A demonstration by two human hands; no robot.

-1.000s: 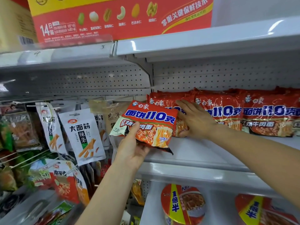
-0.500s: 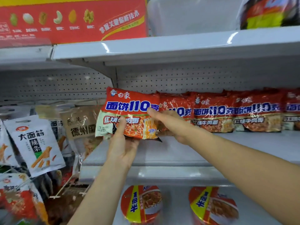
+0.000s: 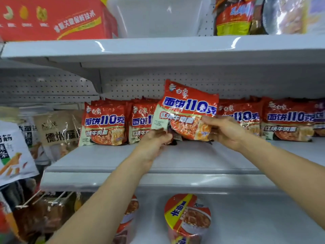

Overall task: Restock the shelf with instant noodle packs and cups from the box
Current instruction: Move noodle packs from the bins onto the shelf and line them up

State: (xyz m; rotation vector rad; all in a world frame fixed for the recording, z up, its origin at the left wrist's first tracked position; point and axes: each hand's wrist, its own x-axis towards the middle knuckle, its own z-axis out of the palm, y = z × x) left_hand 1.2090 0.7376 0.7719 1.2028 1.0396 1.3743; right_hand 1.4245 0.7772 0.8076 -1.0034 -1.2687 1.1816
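Closest to the camera, a noodle cup (image 3: pixel 187 217) with a red and yellow lid sits on the lower shelf, and another cup (image 3: pixel 129 219) is half hidden behind the left forearm. Above those, both hands are up at the middle shelf (image 3: pixel 112 164). The left hand (image 3: pixel 154 140) pinches the bottom left corner of a red noodle pack (image 3: pixel 186 111), and the right hand (image 3: pixel 223 131) grips its lower right edge, so the pack is tilted and held up just in front of the row of matching packs (image 3: pixel 105 124) standing along the back. Off to the left some snack bags (image 3: pixel 58 131) hang. Up top there's a red carton (image 3: pixel 52 16) and a white bin (image 3: pixel 158 16).
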